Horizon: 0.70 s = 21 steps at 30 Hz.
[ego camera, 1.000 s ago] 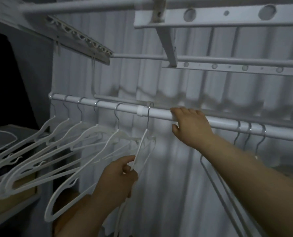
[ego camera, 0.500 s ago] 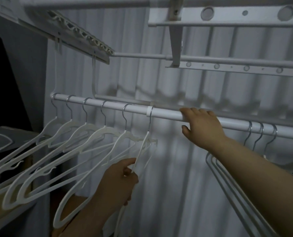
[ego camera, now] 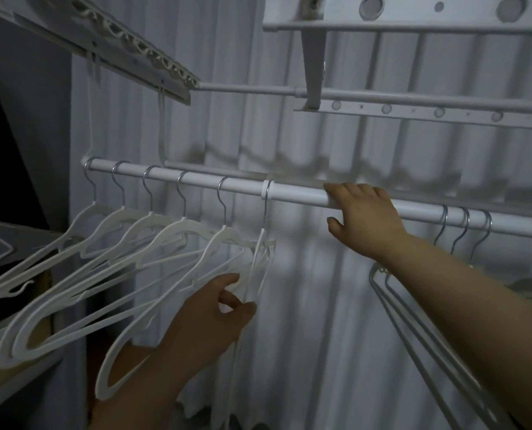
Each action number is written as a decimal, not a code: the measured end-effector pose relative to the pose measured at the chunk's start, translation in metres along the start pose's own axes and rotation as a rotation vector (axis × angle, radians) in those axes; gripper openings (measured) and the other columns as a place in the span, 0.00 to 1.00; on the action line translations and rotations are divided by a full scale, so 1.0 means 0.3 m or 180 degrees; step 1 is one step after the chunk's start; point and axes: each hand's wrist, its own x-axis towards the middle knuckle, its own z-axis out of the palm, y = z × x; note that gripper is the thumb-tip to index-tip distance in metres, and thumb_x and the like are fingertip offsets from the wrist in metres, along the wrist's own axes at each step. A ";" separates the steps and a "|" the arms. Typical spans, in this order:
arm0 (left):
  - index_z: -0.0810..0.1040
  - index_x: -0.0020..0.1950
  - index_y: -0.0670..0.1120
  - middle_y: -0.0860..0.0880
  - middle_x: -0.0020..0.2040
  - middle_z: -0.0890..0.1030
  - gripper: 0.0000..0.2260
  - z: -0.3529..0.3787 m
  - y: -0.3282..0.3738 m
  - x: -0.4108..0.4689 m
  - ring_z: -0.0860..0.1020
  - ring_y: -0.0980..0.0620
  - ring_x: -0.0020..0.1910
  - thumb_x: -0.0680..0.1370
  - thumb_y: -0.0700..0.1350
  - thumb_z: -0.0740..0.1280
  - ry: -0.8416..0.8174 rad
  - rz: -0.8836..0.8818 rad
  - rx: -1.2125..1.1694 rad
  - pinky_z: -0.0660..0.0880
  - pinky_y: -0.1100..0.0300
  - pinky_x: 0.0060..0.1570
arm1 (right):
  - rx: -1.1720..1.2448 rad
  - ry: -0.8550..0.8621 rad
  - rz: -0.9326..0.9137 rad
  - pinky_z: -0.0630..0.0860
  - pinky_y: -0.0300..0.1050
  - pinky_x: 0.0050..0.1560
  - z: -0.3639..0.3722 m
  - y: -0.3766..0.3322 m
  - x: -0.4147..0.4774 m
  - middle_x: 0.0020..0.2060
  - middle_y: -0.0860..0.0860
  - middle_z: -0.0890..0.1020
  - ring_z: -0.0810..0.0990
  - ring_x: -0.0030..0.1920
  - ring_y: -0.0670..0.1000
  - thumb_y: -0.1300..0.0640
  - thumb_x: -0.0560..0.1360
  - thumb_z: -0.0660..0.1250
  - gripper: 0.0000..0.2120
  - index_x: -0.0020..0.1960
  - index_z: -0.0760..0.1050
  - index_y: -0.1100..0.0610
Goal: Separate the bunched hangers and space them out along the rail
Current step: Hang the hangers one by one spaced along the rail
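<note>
Our left hand (ego camera: 208, 318) pinched one hanger (ego camera: 266, 209); right hand (ego camera: 364, 218) gripped the rail (ego camera: 298, 193); three bunched hangers (ego camera: 464, 226) hung just beyond it, curtain (ego camera: 320, 336) behind.

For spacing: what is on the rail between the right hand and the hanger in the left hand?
Nothing: the head view shows bare rail between hanger and right hand.

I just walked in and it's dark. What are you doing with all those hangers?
A person is spreading white hangers along a rail. The left hand pinches the sixth hanger from the left; the right hand holds the rail. To its left, five hangers sit spaced out; on the right, three hangers are bunched.
</note>
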 end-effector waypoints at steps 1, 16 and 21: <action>0.70 0.59 0.55 0.55 0.41 0.77 0.17 0.001 -0.001 0.000 0.77 0.59 0.29 0.73 0.45 0.69 0.0031 0.0022 0.0050 0.73 0.62 0.34 | 0.0010 0.0019 0.0003 0.56 0.48 0.68 0.001 0.004 -0.007 0.68 0.53 0.69 0.66 0.67 0.56 0.53 0.76 0.60 0.26 0.72 0.58 0.55; 0.74 0.39 0.60 0.58 0.38 0.77 0.11 0.275 0.274 -0.190 0.75 0.71 0.37 0.74 0.43 0.67 0.0602 0.1015 0.0070 0.69 0.80 0.35 | 0.0075 0.0503 -0.0017 0.58 0.57 0.69 -0.114 0.348 -0.187 0.61 0.60 0.76 0.72 0.63 0.61 0.52 0.69 0.59 0.26 0.65 0.70 0.61; 0.75 0.50 0.54 0.58 0.41 0.76 0.08 0.513 0.325 -0.268 0.76 0.63 0.37 0.71 0.50 0.69 -0.0011 0.0721 0.0258 0.69 0.78 0.34 | 0.0042 0.0156 0.0128 0.53 0.51 0.70 -0.138 0.516 -0.255 0.68 0.56 0.70 0.65 0.68 0.57 0.52 0.76 0.60 0.26 0.71 0.60 0.55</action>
